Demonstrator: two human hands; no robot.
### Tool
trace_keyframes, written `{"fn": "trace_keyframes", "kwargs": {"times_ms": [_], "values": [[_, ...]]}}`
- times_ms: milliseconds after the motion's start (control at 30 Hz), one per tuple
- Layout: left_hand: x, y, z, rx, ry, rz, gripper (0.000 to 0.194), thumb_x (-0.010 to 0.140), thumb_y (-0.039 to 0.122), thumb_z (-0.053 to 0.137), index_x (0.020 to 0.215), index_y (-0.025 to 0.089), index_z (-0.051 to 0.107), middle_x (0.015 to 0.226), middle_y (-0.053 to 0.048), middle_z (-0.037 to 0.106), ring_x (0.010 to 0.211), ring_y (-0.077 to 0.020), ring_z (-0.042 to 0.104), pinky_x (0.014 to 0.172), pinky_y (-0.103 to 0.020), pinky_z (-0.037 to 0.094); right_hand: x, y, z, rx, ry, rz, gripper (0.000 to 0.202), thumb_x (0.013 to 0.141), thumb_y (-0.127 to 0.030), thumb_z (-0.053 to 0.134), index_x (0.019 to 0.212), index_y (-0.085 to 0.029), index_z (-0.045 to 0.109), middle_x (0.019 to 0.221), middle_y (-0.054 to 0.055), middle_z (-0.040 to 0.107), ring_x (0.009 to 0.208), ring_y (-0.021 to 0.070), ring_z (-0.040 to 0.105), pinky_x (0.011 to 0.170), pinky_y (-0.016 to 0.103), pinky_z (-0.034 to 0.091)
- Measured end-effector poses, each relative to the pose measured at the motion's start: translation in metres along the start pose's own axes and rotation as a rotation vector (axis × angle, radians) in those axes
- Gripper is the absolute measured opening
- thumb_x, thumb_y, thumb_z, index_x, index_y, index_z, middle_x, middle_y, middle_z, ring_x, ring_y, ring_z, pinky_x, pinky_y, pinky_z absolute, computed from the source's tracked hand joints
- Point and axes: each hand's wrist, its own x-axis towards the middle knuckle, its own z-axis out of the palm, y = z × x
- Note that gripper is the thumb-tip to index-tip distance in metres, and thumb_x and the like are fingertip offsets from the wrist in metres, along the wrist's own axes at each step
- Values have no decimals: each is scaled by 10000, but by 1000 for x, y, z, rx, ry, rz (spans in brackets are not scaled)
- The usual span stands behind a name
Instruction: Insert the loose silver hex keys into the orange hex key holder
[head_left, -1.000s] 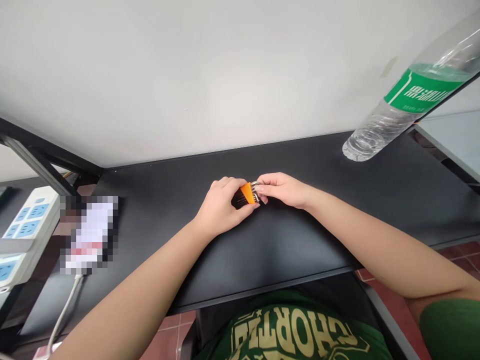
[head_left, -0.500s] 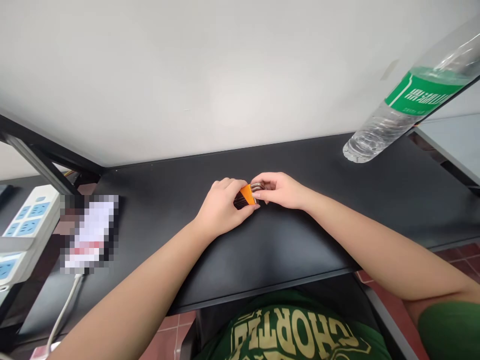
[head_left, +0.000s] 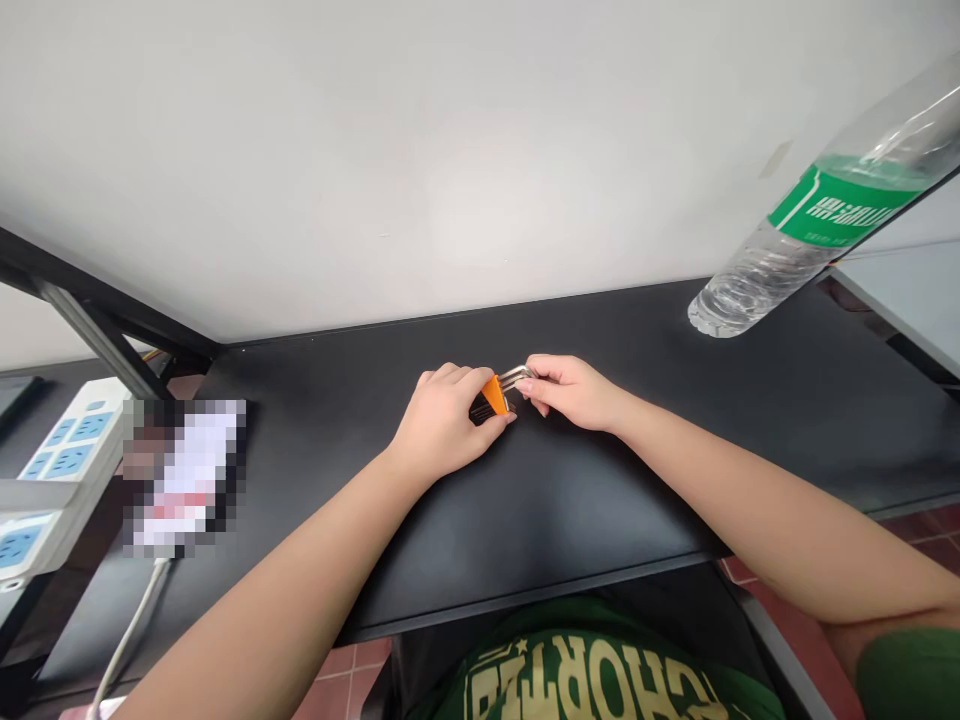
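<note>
Orange holder [head_left: 494, 395] sits between the two sets of fingers, over the black table [head_left: 540, 520]; can't tell if it touches the top. Metal keys [head_left: 514, 377] run through it, bent ends sticking out toward the right fingers; thin dark shafts show on the other side, inside the left grip. Exact count unclear. Left hand [head_left: 442, 415]: thumb and fingers clamped on the holder. Right hand [head_left: 574, 390]: thumb and forefinger pinching the bent ends.

Room: bare tabletop around both hands. Back edge meets the wall [head_left: 450, 170] beyond the fingertips, front edge toward the body. Far right of the fingers, at the back: bottle [head_left: 750, 275], clear liquid inside. Well left: blurred-out flat thing [head_left: 191, 470] with white cable [head_left: 131, 630], then power strip [head_left: 67, 450].

Text: bottle's green label [head_left: 836, 205] has white characters, can't read. Shirt [head_left: 585, 670] below the fingers: pale upside-down capitals, looks like CHORT, rest unclear.
</note>
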Motion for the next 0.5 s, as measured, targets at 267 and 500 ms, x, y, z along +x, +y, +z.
{"fn": "trace_keyframes", "kwargs": {"times_ms": [267,500], "values": [[2,-6,0,87,33,-120,287,865,457,720,1063,266,638,983,-26,734,997,-281,599,867,-427,452,4,8,-13,29,230,38,412,1010,-502,526,729,-201,507,637,-24,520,627,131,459,637,276,350],[0,-4,2,86,62,-87,350,876,473,717,1156,279,636,1127,-40,739,1133,-297,597,946,-463,449,10,5,-28,-616,187,230,383,1039,-411,460,724,-196,500,790,29,593,697,154,507,634,290,338]]}}
